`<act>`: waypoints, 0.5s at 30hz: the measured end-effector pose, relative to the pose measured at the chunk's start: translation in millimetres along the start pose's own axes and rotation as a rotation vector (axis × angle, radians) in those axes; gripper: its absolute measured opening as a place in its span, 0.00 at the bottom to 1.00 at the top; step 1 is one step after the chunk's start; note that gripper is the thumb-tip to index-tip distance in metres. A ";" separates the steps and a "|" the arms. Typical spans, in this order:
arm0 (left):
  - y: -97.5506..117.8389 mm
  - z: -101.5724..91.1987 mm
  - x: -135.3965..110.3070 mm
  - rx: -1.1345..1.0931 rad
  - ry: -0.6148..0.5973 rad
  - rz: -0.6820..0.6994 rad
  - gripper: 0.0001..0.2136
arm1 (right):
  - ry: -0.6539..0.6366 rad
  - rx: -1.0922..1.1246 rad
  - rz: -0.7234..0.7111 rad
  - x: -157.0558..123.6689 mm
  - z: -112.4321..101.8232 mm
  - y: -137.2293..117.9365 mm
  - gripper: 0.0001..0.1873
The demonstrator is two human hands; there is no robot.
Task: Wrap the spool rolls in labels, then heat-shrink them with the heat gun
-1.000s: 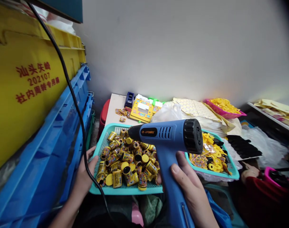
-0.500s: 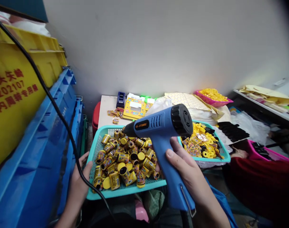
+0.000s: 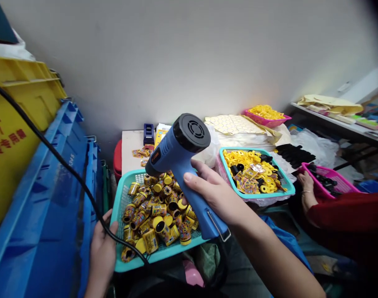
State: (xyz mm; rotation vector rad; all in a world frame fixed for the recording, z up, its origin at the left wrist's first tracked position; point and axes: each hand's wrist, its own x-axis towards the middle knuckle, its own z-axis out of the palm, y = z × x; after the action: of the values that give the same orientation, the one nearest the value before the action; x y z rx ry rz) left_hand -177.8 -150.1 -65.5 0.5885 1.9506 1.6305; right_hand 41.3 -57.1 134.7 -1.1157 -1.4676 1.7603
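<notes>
My right hand [image 3: 218,194] is wrapped round the handle of a blue heat gun [image 3: 179,151], whose black nozzle points down and left over a teal basket [image 3: 122,198]. The basket is heaped with several small yellow printed canisters [image 3: 158,207]. My left hand [image 3: 104,250] grips the basket's near left corner, thumb on the rim. The gun's black cord [image 3: 61,165] runs from upper left across my left hand and under the basket.
Stacked blue crates [image 3: 49,207] and a yellow crate [image 3: 15,124] wall the left side. A second teal basket [image 3: 282,188] of yellow rings stands to the right. Another person's hand [image 3: 305,184] rests by a pink basket [image 3: 328,182]. Behind are a small table [image 3: 130,145] and a shelf [image 3: 338,124].
The heat gun has swung so its rear vent faces me and its nozzle dips toward the canisters. My view has shifted rightwards. My left hand stays on the basket corner.
</notes>
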 end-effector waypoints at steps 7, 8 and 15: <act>-2.6 0.3 1.8 0.009 0.015 0.001 0.31 | -0.046 -0.093 -0.016 3.5 3.0 -7.1 0.30; -3.6 0.1 1.9 0.005 0.013 -0.002 0.32 | -0.046 -0.112 -0.029 4.6 3.2 -6.5 0.30; -9.6 -1.4 4.0 -0.014 -0.002 0.016 0.31 | -0.077 -0.111 -0.047 10.2 5.7 -4.4 0.28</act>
State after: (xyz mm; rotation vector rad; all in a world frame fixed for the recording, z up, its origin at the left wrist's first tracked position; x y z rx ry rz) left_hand -181.7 -150.3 -75.3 0.6013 1.9367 1.6514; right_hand 31.1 -50.2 136.9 -1.0702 -1.6423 1.7248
